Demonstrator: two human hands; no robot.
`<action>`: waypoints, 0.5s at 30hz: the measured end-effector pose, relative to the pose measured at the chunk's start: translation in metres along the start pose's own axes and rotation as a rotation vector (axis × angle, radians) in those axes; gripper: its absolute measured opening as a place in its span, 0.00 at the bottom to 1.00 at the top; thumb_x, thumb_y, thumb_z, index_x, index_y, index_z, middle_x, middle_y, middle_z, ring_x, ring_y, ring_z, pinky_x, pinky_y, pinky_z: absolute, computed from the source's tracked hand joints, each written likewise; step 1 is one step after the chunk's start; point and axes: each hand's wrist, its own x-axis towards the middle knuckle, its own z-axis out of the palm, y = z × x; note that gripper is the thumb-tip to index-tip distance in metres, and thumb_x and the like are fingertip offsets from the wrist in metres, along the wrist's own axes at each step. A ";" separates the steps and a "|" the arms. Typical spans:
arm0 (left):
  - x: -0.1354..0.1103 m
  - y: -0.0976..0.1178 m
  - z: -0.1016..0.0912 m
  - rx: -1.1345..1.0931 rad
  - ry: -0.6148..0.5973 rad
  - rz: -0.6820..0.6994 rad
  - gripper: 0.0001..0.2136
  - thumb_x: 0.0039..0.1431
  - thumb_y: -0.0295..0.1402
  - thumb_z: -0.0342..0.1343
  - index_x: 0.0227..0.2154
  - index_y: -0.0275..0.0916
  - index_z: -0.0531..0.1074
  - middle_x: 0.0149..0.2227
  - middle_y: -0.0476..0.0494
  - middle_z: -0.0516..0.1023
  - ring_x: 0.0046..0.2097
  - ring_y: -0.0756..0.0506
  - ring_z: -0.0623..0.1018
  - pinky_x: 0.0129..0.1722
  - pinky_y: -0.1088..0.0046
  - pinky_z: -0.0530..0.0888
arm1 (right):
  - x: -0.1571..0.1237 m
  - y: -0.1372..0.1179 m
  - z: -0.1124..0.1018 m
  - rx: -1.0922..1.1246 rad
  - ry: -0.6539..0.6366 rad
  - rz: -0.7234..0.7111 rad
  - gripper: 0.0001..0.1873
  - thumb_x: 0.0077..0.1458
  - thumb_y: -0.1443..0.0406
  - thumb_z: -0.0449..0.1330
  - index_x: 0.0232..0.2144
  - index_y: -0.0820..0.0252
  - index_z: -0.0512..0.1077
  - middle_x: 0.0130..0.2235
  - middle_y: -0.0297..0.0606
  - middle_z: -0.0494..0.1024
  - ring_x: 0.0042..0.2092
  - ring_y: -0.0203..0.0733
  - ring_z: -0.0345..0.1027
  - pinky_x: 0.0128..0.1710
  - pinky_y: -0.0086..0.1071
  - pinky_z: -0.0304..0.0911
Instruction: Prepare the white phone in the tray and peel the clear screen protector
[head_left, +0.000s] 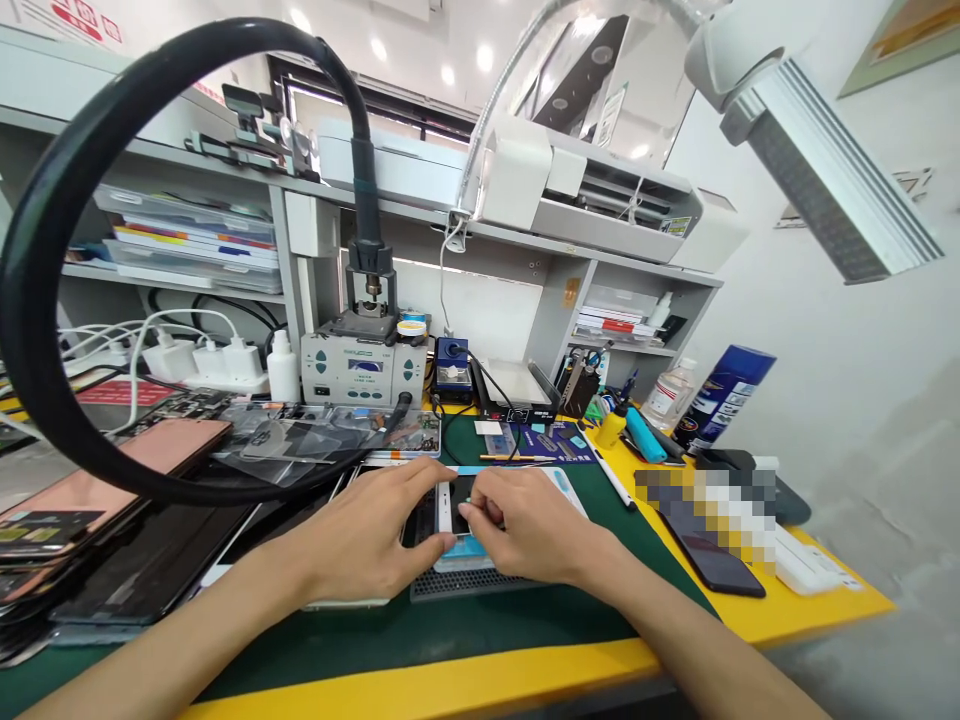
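A smartphone (445, 508) with a white front edge and a dark screen lies sideways between my hands. My left hand (367, 535) spans its left end, with the thumb at the near edge and the fingers at the far edge. Over the dark screen, my right hand (525, 520) is curled with thumb and fingertips pinched together. Whatever sits in that pinch is too small or too hidden to name. Beneath the phone are a light-blue item (461, 553) and a black perforated pad (469, 584) on the green mat (585, 620).
A hot-air station (365, 368) stands behind, its thick black hose (34, 260) looping across the left side. Disassembled phones (142, 460) crowd the left. To the right lie a dark phone (709, 540), a white pen (615, 480), bottles and a blue spray can (724, 400). A lamp (832, 170) hangs above.
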 end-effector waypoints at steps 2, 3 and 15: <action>0.000 0.000 0.002 0.009 -0.004 -0.008 0.24 0.61 0.45 0.52 0.58 0.42 0.67 0.56 0.36 0.75 0.53 0.34 0.77 0.50 0.57 0.73 | 0.000 0.001 -0.004 0.011 -0.023 0.012 0.09 0.59 0.65 0.56 0.26 0.58 0.63 0.24 0.31 0.67 0.26 0.34 0.55 0.27 0.32 0.43; 0.000 0.000 0.002 0.012 -0.009 -0.016 0.24 0.61 0.46 0.51 0.58 0.42 0.67 0.56 0.36 0.75 0.53 0.33 0.77 0.50 0.56 0.74 | 0.000 0.003 -0.008 0.017 -0.048 0.026 0.10 0.59 0.65 0.56 0.25 0.58 0.61 0.24 0.30 0.66 0.25 0.34 0.54 0.27 0.32 0.43; 0.000 -0.001 -0.004 -0.009 -0.039 -0.025 0.25 0.62 0.49 0.51 0.58 0.43 0.67 0.57 0.38 0.75 0.55 0.33 0.76 0.51 0.57 0.75 | -0.006 0.048 -0.040 0.017 -0.242 0.313 0.15 0.47 0.71 0.56 0.17 0.56 0.53 0.18 0.30 0.60 0.23 0.35 0.49 0.25 0.34 0.38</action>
